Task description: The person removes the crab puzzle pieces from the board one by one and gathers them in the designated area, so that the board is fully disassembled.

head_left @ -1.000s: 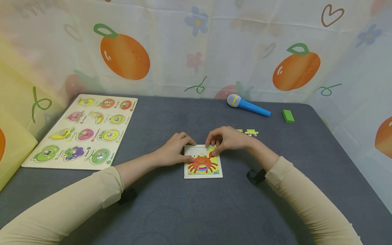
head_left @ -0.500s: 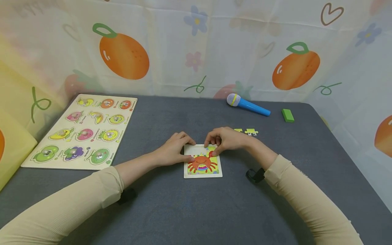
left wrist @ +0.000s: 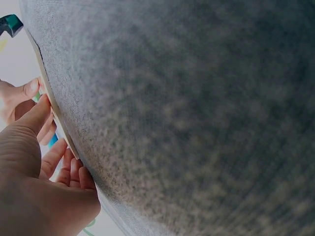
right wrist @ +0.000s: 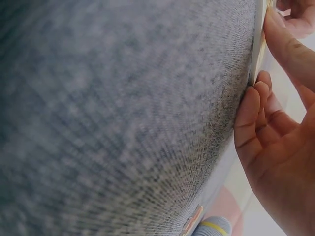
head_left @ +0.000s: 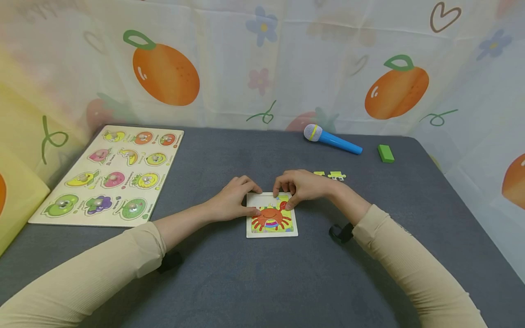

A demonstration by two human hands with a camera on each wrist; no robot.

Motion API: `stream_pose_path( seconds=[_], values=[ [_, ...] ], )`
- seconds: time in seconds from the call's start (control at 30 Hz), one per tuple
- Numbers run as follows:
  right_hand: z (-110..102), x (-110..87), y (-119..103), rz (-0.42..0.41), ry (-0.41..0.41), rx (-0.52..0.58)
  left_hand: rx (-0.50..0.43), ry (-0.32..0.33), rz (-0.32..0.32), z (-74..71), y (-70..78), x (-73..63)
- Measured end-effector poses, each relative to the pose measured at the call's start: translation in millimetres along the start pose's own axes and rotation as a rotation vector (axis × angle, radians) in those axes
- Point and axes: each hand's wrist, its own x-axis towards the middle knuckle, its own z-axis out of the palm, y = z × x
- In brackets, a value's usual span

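Note:
A small jigsaw puzzle board (head_left: 272, 235) with a red crab picture lies flat on the dark table; its upper left part shows bare white backing. My left hand (head_left: 234, 200) holds the board at its left side, thumb on the picture and fingers by the far edge. With my right hand (head_left: 307, 185) I pinch a puzzle piece (head_left: 283, 199) bearing a red claw, in the board's upper right corner. The right thumb (right wrist: 288, 44) lies on the board's face in the right wrist view, while other fingers rest by its edge. My right hand partly covers the piece.
Loose yellow puzzle pieces (head_left: 337, 175) lie behind my right hand. Farther back are a blue toy microphone (head_left: 336, 142) and a green block (head_left: 385, 154). A fruit peg puzzle (head_left: 123, 173) fills the table's left side. A patterned cloth (head_left: 229, 68) hangs behind the table.
My right hand's fingertips have shifted very slightly on the piece. The left hand and the board stay in place.

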Motion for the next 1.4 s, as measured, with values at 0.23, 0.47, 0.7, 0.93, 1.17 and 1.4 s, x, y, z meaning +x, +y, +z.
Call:
stream_pose_path(
  seconds=[0.23, 0.47, 0.7, 0.93, 1.17, 1.4],
  values=[
    [-0.1, 0.3, -1.2, -0.003, -0.003, -0.006, 0.008, 0.003, 0.005, 0.2, -1.0, 0.5],
    [0.4, -0.3, -2.1, 0.015, -0.008, -0.003, -0.001, -0.002, 0.004, 0.1, -1.2, -0.1],
    [0.2, 0.4, -3.5, 0.018, -0.035, 0.001, -0.004, -0.006, -0.002, 0.4, -2.2, 0.3],
    [0.8, -0.3, -6.2, 0.035, -0.043, 0.016, -0.003, -0.003, 0.003, 0.1, -1.8, 0.1],
    [1.8, 0.0, -9.3, 0.042, -0.04, 0.02, 0.0, -0.003, 0.007, 0.0, -1.8, -0.2],
    [3.1, 0.8, -9.6, 0.025, -0.015, 0.02, -0.003, -0.008, 0.001, -0.3, -1.4, -0.3]
  ],
)
